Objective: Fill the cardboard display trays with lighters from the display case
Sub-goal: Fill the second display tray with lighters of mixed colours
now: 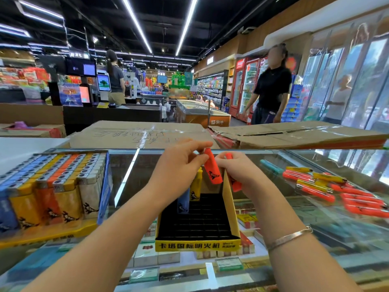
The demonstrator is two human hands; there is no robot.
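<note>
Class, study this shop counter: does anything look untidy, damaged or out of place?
Yes. Loose lighters lie scattered at angles on the glass counter, right of the nearly empty yellow tray, unlike the neat full tray on the left. Behind, a cardboard box looks torn and crumpled.

One view only — a wide-angle camera on the person's head, looking forward and slightly down over both forearms. The left hand [181, 161] and right hand [237, 167] sit near, mid-frame, above the glass counter [130, 175]; beyond the hands the shop floor stretches away — edges bend with the lens.
</note>
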